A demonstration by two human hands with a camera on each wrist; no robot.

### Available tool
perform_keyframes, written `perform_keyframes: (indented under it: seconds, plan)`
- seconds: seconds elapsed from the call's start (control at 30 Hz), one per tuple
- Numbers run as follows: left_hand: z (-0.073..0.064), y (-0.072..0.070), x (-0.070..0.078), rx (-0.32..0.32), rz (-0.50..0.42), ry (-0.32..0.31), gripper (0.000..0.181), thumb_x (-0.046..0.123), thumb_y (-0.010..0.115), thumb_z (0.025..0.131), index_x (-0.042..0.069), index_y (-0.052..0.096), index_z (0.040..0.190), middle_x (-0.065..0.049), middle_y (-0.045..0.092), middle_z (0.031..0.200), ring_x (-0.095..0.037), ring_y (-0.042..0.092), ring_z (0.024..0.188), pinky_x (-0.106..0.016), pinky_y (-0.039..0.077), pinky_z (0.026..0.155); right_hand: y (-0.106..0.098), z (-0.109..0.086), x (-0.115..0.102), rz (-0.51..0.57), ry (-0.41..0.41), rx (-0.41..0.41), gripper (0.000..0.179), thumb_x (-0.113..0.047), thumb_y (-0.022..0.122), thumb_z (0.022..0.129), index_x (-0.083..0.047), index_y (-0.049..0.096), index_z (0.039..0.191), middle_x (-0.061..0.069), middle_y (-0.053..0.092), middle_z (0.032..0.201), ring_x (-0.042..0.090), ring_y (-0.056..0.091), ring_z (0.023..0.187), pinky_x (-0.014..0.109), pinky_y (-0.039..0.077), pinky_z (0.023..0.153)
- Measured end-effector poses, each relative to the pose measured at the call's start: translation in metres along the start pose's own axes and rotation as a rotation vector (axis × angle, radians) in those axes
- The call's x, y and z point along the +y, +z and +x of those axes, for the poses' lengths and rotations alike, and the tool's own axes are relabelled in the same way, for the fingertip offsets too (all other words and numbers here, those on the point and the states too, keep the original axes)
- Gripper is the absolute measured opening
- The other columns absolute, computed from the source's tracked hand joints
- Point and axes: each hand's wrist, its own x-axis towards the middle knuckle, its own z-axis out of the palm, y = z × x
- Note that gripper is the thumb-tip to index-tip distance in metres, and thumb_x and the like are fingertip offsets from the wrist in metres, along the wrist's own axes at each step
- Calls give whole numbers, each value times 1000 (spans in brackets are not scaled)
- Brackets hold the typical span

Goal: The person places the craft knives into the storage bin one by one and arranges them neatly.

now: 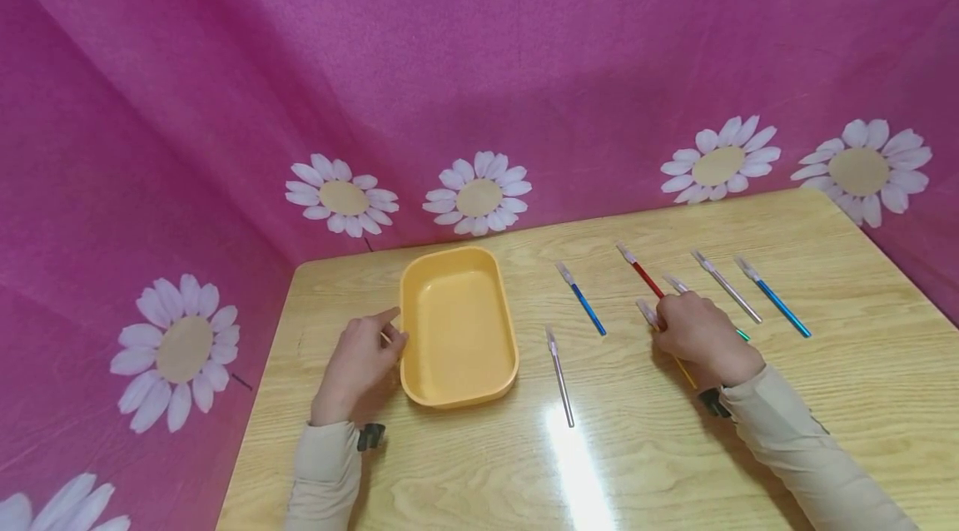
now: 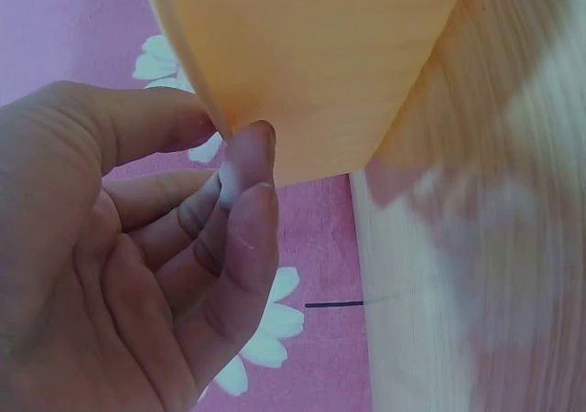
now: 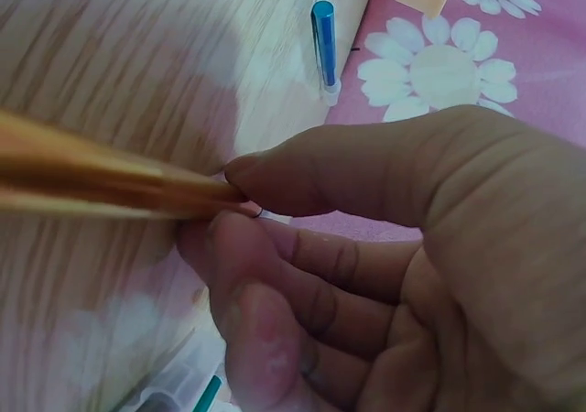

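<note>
A yellow plastic tray (image 1: 459, 402) sits on the left part of the table, and my left hand (image 1: 363, 360) holds its left rim. In the left wrist view, the thumb and curled fingers of my left hand (image 2: 174, 238) meet at the tray wall (image 2: 311, 55). My right hand (image 1: 700, 335) pinches a gold craft knife (image 3: 101, 174) between thumb and fingers, near its capped end. A red craft knife (image 1: 648, 279) lies just beyond that hand. The green craft knife (image 1: 742, 334) is partly hidden beneath it.
Right of the tray lie a blue craft knife (image 1: 588, 309) and a silver one (image 1: 560, 381). Another silver knife (image 1: 730, 290) and a second blue knife (image 1: 782, 306) rest farther right. A pink flowered cloth (image 1: 569, 98) hangs behind the wooden table (image 1: 479, 473).
</note>
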Motion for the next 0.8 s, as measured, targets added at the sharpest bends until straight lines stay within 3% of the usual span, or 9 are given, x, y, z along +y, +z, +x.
perform_keyframes:
  seconds: [0.4,0.8]
  plan:
    - [1,5,5,-20,-7,25,48,14,68,96,-2,62,141,-5,71,87,-11,59,73,-25,49,68,-1,3,4,22,0,-9,23,-11,71,77,-14,57,60,1,48,61,20,45,59,33,32,51]
    - [2,5,7,-49,-24,15,51,17,69,97,0,60,144,-1,71,87,-9,59,73,-25,49,70,-17,8,-6,130,-18,5,20,-15,71,90,-6,70,73,4,64,67,19,52,60,32,41,55]
